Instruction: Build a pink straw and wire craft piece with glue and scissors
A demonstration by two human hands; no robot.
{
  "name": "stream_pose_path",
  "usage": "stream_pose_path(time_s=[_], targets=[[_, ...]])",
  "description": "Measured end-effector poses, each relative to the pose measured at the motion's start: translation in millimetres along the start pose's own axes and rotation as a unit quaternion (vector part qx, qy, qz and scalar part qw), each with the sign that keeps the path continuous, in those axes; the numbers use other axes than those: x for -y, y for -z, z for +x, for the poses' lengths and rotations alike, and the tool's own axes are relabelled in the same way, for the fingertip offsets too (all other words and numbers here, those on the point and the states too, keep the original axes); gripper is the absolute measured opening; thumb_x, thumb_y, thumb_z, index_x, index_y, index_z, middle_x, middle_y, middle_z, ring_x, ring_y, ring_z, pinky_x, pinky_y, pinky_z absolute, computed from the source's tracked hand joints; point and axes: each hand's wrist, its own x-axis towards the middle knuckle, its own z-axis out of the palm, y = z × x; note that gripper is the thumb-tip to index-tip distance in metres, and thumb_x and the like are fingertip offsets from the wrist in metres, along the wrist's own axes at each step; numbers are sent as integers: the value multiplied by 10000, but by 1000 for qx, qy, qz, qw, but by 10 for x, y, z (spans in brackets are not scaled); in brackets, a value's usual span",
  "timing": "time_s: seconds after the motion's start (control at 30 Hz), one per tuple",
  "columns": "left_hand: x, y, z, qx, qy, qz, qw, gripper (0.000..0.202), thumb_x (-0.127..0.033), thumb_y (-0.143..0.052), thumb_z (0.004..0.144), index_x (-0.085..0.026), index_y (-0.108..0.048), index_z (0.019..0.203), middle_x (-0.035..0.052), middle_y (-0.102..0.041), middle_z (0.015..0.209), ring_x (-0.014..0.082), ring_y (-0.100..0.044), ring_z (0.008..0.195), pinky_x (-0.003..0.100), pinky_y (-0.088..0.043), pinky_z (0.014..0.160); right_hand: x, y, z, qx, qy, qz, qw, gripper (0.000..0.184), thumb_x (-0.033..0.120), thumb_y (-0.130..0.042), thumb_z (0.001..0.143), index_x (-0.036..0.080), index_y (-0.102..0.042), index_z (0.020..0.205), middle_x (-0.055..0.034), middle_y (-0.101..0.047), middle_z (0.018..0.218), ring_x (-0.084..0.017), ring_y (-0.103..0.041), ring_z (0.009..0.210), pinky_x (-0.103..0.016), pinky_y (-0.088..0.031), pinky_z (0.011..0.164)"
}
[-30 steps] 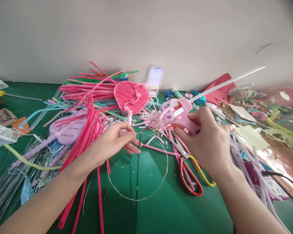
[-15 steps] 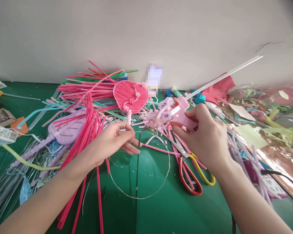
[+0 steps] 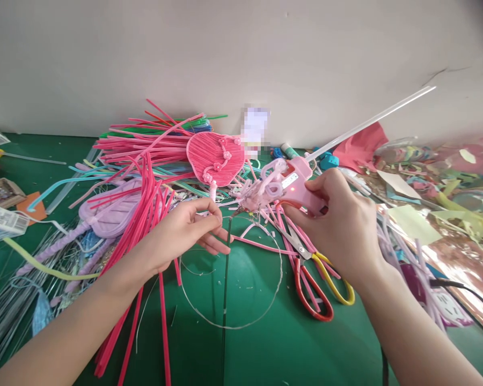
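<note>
My right hand (image 3: 338,225) is closed round a pink hot glue gun (image 3: 301,187) with a small light lit on its side. A long clear glue stick (image 3: 370,124) juts from its back end. Its nozzle points left and down, close to the fingertips of my left hand (image 3: 201,225). The left thumb and forefinger pinch the upper part of a thin wire hoop (image 3: 280,268), while the other fingers stretch out below. Most of the hoop hangs over or rests on the green tabletop (image 3: 306,354); I cannot tell which. The pinched spot itself is partly hidden.
Scissors (image 3: 304,252) with red and yellow handles lie beside the hoop. Pink pipe cleaners (image 3: 145,187) spread at left, near a pink fan-shaped piece (image 3: 215,158) and a lilac one (image 3: 112,214). Paper scraps (image 3: 414,222) and a power strip (image 3: 446,305) are at right.
The hoop's right side has shifted very slightly to the right. The glue gun has tilted a touch, its stick's far end a little higher. Both hands keep their grips.
</note>
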Motion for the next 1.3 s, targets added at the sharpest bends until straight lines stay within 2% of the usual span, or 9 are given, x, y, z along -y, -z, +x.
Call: stream_pose_path(time_s=[0.17,0.33,0.53,0.8,1.1,1.3], targets=[[4,18,3,0,3,2,1000,179,-324,-627,852,-187,-536,782,9,-744,720,209,-757,641,243,-582,567,0,25,-6,5,-15,-1,1000,297,298,-713,720,252,-436,819,18,-576,742,-117,-462,510,-280,-342,487],[-11,18,-15,8,1,-6,1000,175,-318,-630,845,-186,-542,771,8,-746,708,204,-755,631,239,-584,560,-5,48,10,20,-49,8,999,285,292,-708,714,255,-441,808,44,-538,662,-112,-426,493,-272,-320,472],[-12,29,-23,18,-4,-12,1000,188,-338,-635,847,-188,-545,778,8,-753,716,204,-756,635,245,-588,571,21,42,12,28,-53,17,998,293,304,-711,708,252,-434,789,55,-480,631,-112,-370,495,-279,-328,490],[-33,18,-31,14,-1,-11,1000,194,-344,-647,833,-191,-546,769,15,-750,713,215,-754,634,271,-586,577,53,51,27,29,-65,40,997,308,283,-698,701,259,-398,768,50,-487,628,-114,-358,492,-283,-328,492],[-26,17,-55,35,-10,-8,999,219,-374,-652,833,-192,-550,770,10,-749,722,216,-756,645,276,-584,593,-26,-87,-5,83,-130,127,980,353,304,-709,681,246,-364,727,91,-402,563,-90,-308,487,-237,-278,464],[-42,12,-47,35,-11,-4,999,219,-374,-650,839,-191,-548,776,12,-750,732,223,-759,661,286,-590,608,-76,-147,-57,100,-154,166,969,352,294,-720,671,241,-375,717,94,-415,563,-88,-302,503,-232,-280,469]])
